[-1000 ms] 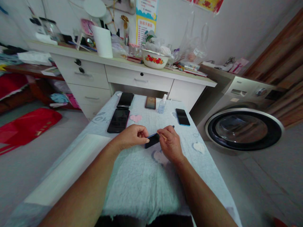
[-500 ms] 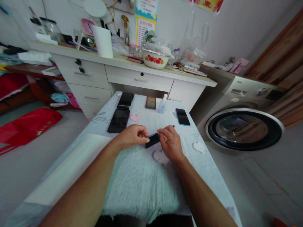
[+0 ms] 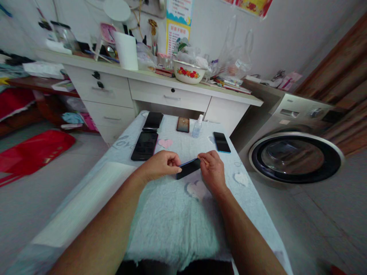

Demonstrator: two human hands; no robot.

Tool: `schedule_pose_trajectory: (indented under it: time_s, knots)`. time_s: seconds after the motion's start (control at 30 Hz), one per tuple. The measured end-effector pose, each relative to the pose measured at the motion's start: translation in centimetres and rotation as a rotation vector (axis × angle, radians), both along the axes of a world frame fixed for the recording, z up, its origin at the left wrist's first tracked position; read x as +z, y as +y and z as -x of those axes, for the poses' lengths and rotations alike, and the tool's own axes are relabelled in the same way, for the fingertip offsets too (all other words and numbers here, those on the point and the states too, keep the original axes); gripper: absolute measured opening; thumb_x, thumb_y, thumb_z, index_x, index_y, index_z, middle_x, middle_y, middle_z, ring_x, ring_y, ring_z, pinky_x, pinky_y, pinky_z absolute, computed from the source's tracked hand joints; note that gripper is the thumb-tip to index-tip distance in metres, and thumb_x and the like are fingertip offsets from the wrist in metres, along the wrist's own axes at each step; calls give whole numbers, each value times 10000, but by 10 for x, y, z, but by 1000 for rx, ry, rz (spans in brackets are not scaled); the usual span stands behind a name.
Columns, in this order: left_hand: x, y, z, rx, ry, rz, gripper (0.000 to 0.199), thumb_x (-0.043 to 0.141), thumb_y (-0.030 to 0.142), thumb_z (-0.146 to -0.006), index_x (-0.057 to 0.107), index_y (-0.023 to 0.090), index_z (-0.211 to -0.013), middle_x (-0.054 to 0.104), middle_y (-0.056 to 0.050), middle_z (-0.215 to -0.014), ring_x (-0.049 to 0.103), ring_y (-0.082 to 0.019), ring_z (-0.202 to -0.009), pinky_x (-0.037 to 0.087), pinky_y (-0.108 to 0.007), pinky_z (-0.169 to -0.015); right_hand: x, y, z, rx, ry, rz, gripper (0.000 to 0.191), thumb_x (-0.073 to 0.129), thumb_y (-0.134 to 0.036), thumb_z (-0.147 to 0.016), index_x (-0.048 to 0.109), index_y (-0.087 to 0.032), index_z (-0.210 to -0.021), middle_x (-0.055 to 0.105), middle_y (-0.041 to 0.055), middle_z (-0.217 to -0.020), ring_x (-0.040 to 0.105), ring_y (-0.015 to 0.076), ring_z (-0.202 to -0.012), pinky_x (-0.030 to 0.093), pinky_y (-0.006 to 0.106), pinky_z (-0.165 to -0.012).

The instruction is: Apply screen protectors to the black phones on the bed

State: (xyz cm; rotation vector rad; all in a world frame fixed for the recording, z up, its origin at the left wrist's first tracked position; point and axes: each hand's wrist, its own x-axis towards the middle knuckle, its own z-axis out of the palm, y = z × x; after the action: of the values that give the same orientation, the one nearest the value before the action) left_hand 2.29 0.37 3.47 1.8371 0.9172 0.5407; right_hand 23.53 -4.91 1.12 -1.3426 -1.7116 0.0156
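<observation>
My left hand (image 3: 167,163) pinches the left end of a dark smartphone (image 3: 188,169) between thumb and fingers. The phone is tilted on its long side, its black face toward me and its bluish edge up. Closed round a thin tan stick (image 3: 204,160), my right hand (image 3: 212,172) is at the phone's right end. The stick's tip is near the upper edge; whether it touches cannot be seen. The right hand covers the phone's far right corner.
A cloth-covered table (image 3: 172,225) bears a large black phone (image 3: 145,146), a black folding case (image 3: 153,121), a brown-screened phone (image 3: 182,124), a clear spray bottle (image 3: 197,126) and a blue-edged phone (image 3: 221,142). A white sheet (image 3: 86,204) lies left. A washing machine (image 3: 295,114) stands right.
My right hand has slid rightward along the phone's upper edge with the stick, uncovering more of the black face. My left hand keeps its grip in nearly the same place.
</observation>
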Motion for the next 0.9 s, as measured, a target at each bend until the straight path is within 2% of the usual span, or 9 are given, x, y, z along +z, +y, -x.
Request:
schedule_pose_trajectory:
  time_s: [0.9]
  knots:
    - [2,-1,-1,-4,5,11,184,675,315,-655,595,154,-697,466,68,-541,416,-72,-508,313,-193,-483,0,12,-25,-254,-39,-12,219,477,-168,-846,690,-182,-897,567,47,-845,570,167,-782,455,288,-748]
